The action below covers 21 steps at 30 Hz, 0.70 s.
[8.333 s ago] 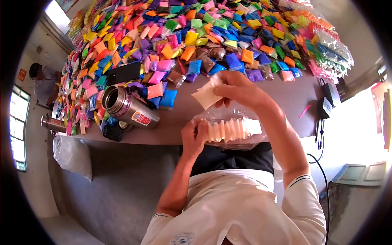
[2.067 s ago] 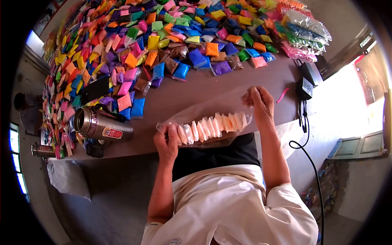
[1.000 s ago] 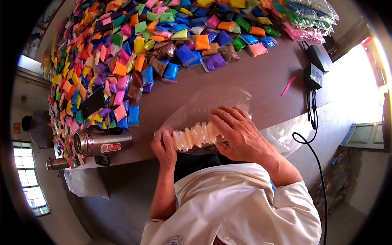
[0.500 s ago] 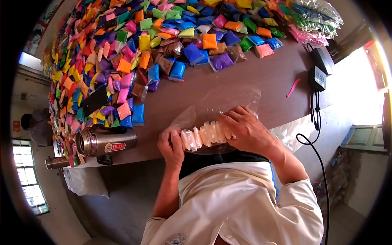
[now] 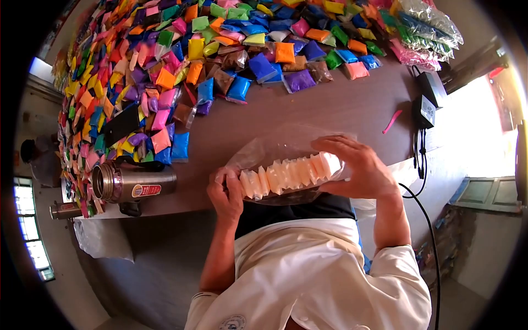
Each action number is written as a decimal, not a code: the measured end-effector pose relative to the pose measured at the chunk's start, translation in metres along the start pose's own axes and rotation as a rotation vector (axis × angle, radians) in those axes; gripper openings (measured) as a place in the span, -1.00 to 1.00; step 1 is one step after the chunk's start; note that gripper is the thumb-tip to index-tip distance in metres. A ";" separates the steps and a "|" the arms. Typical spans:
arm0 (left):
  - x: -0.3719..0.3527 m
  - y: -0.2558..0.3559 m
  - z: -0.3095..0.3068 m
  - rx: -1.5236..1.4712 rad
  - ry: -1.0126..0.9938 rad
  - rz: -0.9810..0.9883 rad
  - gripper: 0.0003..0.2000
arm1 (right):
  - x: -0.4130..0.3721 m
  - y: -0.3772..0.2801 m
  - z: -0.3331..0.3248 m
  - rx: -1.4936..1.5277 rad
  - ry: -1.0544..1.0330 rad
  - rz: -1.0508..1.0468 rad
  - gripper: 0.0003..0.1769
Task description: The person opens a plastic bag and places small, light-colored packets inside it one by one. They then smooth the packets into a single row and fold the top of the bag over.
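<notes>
A row of pale peach packets (image 5: 291,175) stands side by side in a clear plastic bag (image 5: 261,147) at the table's near edge. My left hand (image 5: 226,192) is closed on the bag at the row's left end, fingers curled in and thumb against the first packet. At the opposite end my right hand (image 5: 360,168) is open, its fingers stretched above the last packets and its thumb below them. The bag's film spreads out behind the row over the brown tabletop (image 5: 242,126).
A big heap of colourful packets (image 5: 220,33) covers the back and left of the table. A steel flask (image 5: 140,183) lies at the left near edge. Power adapters (image 5: 424,111) with black cables sit at the right, near a pink strip (image 5: 392,121). Stacked filled bags (image 5: 426,33) stand back right.
My right hand has opened and moved right, off the packets it covered, so more of the row shows. My left hand keeps its hold on the bag. The view has shifted slightly.
</notes>
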<state>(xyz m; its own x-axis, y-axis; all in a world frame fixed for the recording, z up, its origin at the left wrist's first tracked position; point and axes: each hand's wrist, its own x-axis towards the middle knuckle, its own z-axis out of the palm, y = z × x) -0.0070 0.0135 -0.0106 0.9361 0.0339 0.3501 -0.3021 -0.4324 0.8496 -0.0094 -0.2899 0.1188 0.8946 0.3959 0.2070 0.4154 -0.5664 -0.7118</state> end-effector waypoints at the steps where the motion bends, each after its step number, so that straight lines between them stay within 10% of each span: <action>1: 0.000 0.001 0.001 -0.003 0.002 0.000 -0.82 | -0.005 0.003 -0.005 -0.004 -0.001 -0.001 -0.32; 7: 0.002 0.007 0.002 -0.035 0.024 -0.013 -0.81 | -0.028 0.015 -0.011 0.053 0.260 0.073 -0.56; 21: 0.003 0.006 0.003 0.008 0.044 0.044 -0.80 | -0.016 -0.010 0.019 -0.333 -0.007 0.254 -0.31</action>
<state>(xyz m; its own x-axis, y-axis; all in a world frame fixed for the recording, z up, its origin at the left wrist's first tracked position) -0.0055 0.0084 -0.0052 0.9130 0.0546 0.4042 -0.3410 -0.4417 0.8298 -0.0308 -0.2768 0.1094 0.9747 0.2182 0.0476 0.2137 -0.8491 -0.4831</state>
